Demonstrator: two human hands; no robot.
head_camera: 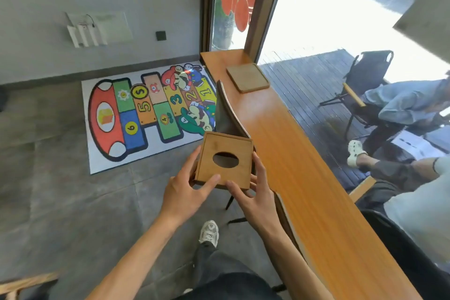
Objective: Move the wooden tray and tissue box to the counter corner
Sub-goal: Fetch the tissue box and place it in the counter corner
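Two hands carry a wooden tissue box beside a long wooden counter

From left to right: a colourful play mat (148, 114) lies on the grey floor; the left hand (185, 190) and right hand (255, 198) hold the tissue box (225, 162) in the air, fingers curled around its near edge and sides, just left of the counter (304, 165); the wooden tray (248, 77) already sits at the far counter corner by the window. The box tilts over bare floor near a chair back (226, 112), so a loose grip or a knock against the chair could drop it
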